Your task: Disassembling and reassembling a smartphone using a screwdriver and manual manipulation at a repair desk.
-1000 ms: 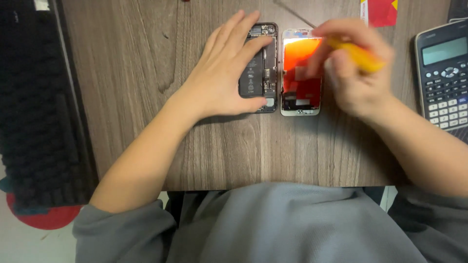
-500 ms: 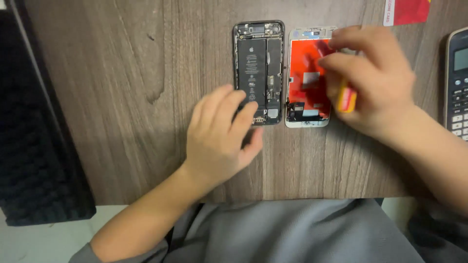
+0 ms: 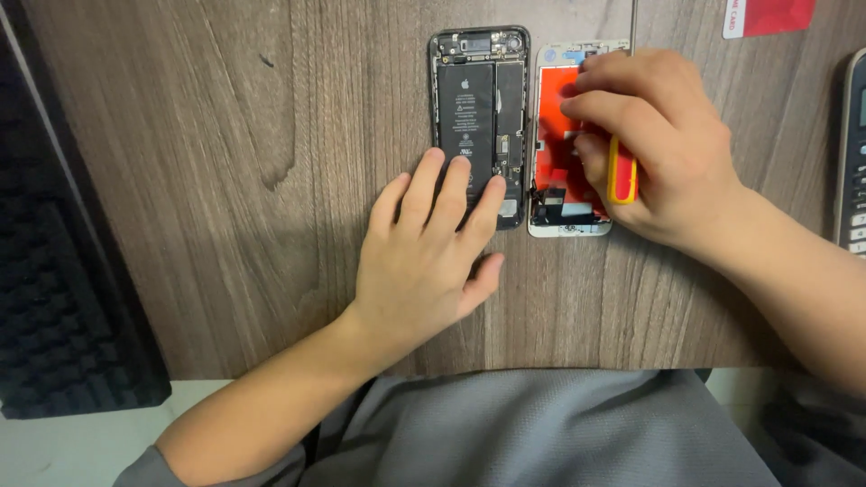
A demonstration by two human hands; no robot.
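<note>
An opened smartphone body (image 3: pixel 478 99) lies on the wooden table (image 3: pixel 225 180), its black battery and boards exposed. Beside it on the right lies its detached screen panel (image 3: pixel 559 135), white-edged with an orange-red back. My left hand (image 3: pixel 428 261) rests flat, fingertips on the lower end of the phone body. My right hand (image 3: pixel 654 149) covers the screen panel's right side and grips a screwdriver with a yellow and red handle (image 3: pixel 621 171), whose thin shaft points up past the panel's top edge.
A black textured pad (image 3: pixel 63 289) runs along the left edge. A calculator (image 3: pixel 852 153) sits at the right edge and a red card (image 3: pixel 767 16) at the top right. The table's near edge meets my grey-clad lap (image 3: pixel 541 433).
My left hand slid down off the phone body, so only its fingertips touch the lower end. My right hand stayed on the screen panel with the screwdriver. The view shifted.
</note>
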